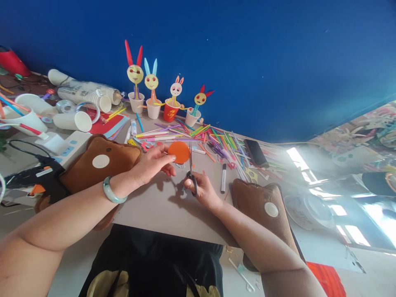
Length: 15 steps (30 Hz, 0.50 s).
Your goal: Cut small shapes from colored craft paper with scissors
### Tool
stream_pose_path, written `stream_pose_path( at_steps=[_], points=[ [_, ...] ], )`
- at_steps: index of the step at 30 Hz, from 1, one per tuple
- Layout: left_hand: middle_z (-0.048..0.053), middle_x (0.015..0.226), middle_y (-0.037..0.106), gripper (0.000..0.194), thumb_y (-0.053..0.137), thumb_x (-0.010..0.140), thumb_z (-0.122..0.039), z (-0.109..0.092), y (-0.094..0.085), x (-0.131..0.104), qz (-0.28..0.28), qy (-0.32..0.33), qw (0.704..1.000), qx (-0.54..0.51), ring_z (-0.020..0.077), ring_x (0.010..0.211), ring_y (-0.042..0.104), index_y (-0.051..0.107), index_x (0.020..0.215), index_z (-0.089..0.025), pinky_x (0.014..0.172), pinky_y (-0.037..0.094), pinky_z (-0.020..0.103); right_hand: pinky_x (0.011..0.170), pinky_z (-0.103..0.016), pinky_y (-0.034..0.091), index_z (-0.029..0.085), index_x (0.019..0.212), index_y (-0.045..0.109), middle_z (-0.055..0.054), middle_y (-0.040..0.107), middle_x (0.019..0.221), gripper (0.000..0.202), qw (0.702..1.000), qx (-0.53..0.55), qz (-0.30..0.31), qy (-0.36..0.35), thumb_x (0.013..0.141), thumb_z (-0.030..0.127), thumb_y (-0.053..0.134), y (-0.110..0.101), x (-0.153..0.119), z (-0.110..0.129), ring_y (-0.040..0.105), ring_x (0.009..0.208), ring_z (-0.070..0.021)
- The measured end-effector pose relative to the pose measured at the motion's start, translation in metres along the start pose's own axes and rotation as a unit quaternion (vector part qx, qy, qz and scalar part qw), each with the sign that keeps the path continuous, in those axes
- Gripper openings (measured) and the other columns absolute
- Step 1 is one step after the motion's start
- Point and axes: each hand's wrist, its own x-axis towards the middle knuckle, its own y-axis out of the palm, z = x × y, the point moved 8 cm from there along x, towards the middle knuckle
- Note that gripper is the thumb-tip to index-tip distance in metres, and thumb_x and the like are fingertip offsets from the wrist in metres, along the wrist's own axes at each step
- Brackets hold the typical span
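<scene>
Above the table, an orange paper circle (179, 152) is pinched at its left edge by my left hand (154, 163). My right hand (202, 190) grips a pair of scissors (192, 181) by the dark handles, with the blades pointing up along the circle's right edge. Whether the blades touch the paper, I cannot tell. A white-and-black marker (223, 178) lies to the right of my right hand. Behind both hands, coloured sticks and straws (173, 134) are heaped on the table.
Several rabbit-faced figures in cups (153, 109) stand along the blue wall. Brown cushions (100, 163) flank the work area on the left and right. A black glue gun (46, 173) lies at far left, near stacked paper cups (83, 97). A phone (256, 152) rests at back right.
</scene>
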Motion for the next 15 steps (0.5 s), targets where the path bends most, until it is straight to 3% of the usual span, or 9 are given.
stream_pose_path(
  at_steps=[9, 15],
  points=[
    [-0.003, 0.070, 0.064, 0.023, 0.070, 0.080, -0.030, -0.0013, 0.0009, -0.0004, 0.000, -0.006, 1.000, 0.006, 0.0124, 0.054, 0.067, 0.055, 0.093, -0.019, 0.053, 0.052, 0.021, 0.056, -0.027, 0.027, 0.018, 0.064, 0.047, 0.003, 0.039, 0.061, 0.071, 1.000, 0.007, 0.004, 0.015, 0.067, 0.089, 0.055, 0.0004, -0.0005, -0.0012, 0.035, 0.060, -0.0115],
    [-0.003, 0.072, 0.065, 0.021, 0.068, 0.082, -0.029, -0.0001, 0.0012, 0.0002, 0.006, 0.000, 1.000, 0.010, 0.0118, 0.053, 0.066, 0.055, 0.095, -0.019, 0.052, 0.051, 0.021, 0.057, -0.027, 0.029, 0.018, 0.064, 0.048, 0.001, 0.043, 0.061, 0.070, 1.000, -0.003, 0.005, 0.008, 0.070, 0.088, 0.053, 0.0002, -0.0001, -0.0016, 0.038, 0.060, -0.0123]
  ],
)
